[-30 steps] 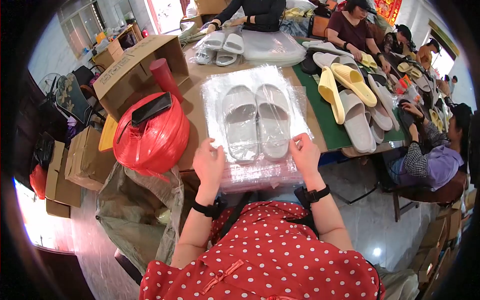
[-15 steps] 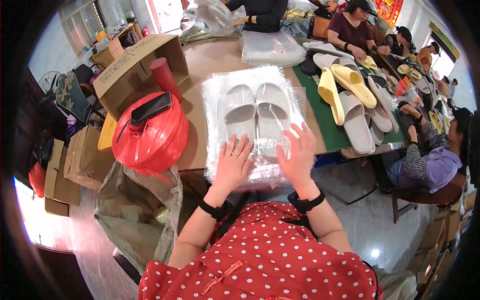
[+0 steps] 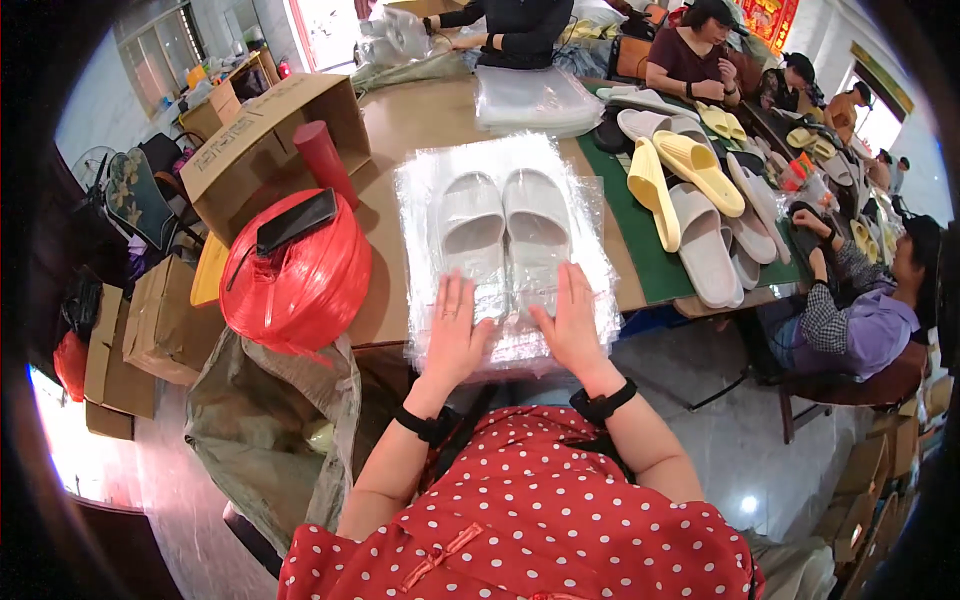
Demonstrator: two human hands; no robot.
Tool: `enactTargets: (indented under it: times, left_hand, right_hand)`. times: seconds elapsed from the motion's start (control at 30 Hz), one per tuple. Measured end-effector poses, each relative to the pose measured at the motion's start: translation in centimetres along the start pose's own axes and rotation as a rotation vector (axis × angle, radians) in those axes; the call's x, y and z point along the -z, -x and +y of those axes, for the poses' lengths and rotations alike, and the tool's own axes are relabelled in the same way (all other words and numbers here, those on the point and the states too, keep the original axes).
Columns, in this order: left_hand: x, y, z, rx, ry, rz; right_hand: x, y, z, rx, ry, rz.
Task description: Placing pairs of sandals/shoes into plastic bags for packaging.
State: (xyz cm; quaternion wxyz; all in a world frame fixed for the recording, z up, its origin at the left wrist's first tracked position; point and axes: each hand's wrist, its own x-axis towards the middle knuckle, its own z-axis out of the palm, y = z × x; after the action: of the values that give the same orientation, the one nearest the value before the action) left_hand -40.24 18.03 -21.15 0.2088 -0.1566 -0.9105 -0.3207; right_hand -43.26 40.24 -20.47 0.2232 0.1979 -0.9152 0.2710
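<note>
A pair of light grey slide slippers (image 3: 472, 212) lies inside a clear plastic bag (image 3: 585, 275), toes pointing away from me. Beneath it is a pile of similar shiny clear bags (image 3: 418, 190) at the table's near edge. My left hand (image 3: 457, 335) rests flat on the plastic over the left heel, fingers stretched out. On the other side, my right hand (image 3: 571, 328) presses flat near the right heel, fingers straight and thumb apart. Neither hand grips anything.
To the left stand a big roll of red plastic twine (image 3: 300, 285) with a black phone (image 3: 297, 222) on it, a red cylinder (image 3: 325, 163) and an open cardboard box (image 3: 222, 160). Yellow slippers (image 3: 655, 195) and grey ones (image 3: 705, 250) cover a green mat at right. Co-workers sit around.
Both hands have drawn slightly toward me over the plastic, and their fingers are closer together. The bagged slippers stay on the pile. Across the table, a co-worker's hand has risen from the slippers.
</note>
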Motion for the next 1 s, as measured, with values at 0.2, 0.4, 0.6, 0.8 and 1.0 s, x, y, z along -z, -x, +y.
enactTargets:
  times: [0.2,0.4,0.6,0.8,1.0]
  left_hand:
    - [-1.4,-0.6,-0.1,0.247,0.044,0.218]
    - [-0.7,-1.8,0.4,0.386,0.041,0.119]
    - [-0.5,-1.9,-0.1,0.379,0.092,0.148]
    - [-0.8,-1.2,-1.0,0.338,0.126,0.233]
    - [0.5,-1.0,-0.1,0.284,0.469,0.424]
  right_hand:
    - [-0.2,-1.0,0.5,-0.219,-0.015,0.170]
    - [0.4,-1.5,1.3,-0.217,-0.008,0.108]
    - [1.1,-1.7,0.9,-0.250,-0.096,0.098]
    - [1.2,-1.4,-1.0,-0.394,-0.740,0.122]
    - [3.4,-1.5,-4.1,-0.291,-1.059,0.194]
